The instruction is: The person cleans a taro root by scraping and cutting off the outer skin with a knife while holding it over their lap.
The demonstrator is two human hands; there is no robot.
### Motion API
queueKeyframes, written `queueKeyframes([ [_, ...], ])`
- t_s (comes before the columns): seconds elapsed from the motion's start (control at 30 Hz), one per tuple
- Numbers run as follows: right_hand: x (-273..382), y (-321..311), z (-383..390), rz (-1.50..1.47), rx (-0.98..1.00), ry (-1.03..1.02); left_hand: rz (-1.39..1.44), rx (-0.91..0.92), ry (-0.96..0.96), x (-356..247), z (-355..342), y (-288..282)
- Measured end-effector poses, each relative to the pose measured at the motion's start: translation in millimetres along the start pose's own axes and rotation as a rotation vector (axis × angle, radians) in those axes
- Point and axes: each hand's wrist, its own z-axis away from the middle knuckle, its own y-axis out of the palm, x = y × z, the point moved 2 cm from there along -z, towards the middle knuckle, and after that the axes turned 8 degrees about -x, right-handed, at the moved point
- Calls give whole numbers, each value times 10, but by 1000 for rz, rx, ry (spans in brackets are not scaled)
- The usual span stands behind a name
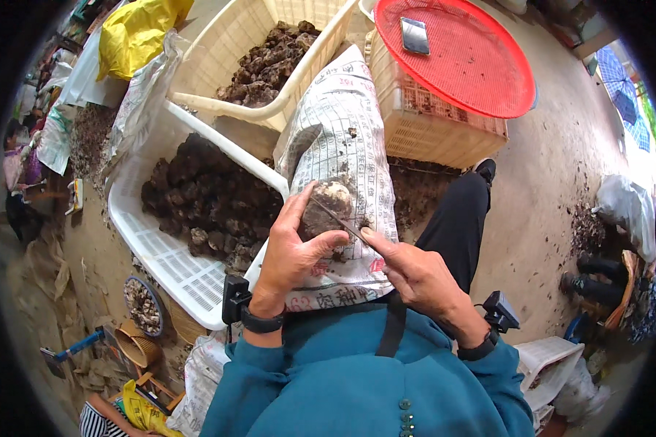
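Observation:
My left hand (pixel 291 244) is closed round the left side of a round, dirt-covered tuber (pixel 316 221), with the thumb at its near side. A pale patch shows at the tuber's far end. In my right hand (pixel 423 275) is a thin knife (pixel 337 217), its blade lying slantwise across the tuber. My right fingers are wrapped round the handle, which they mostly hide. Under both hands a white printed woven sack (pixel 357 146) lies over my lap, with crumbs of soil on it.
At the left, a white plastic crate (pixel 189 273) holds many dark, soil-covered tubers (pixel 197 189). A cream crate (pixel 204 62) behind it holds more. A red round mesh tray (pixel 466 69) carrying a phone (pixel 415 36) rests on another cream crate (pixel 423 131). A basket (pixel 144 306) stands lower left.

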Motion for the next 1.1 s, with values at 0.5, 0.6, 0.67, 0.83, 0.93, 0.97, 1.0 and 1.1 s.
queueKeyframes([
  [0.5, 146, 213, -306, 223, -187, -32, -202, -86, 265, -10, 25, 90],
  [0.6, 101, 292, -292, 277, -389, -95, -215, -105, 285, -1, 5, 128],
  [0.67, -134, 155, -355, 260, -522, 16, -112, -52, 174, -17, 25, 76],
  [0.83, -211, -185, -296, -61, -288, 25, 162, -19, -96, 62, 5, -8],
  [0.93, -77, -123, -127, -643, 157, 427, 460, -25, -168, 133, 16, 24],
  [0.97, -67, -111, -107, -743, 191, 450, 528, -41, -156, 142, 16, 25],
  [1.0, -69, -111, -83, -843, 225, 472, 530, -38, -132, 215, 3, 27],
  [1.1, -101, -83, -68, -1019, 297, 474, 593, -8, -210, 196, -16, -29],
])
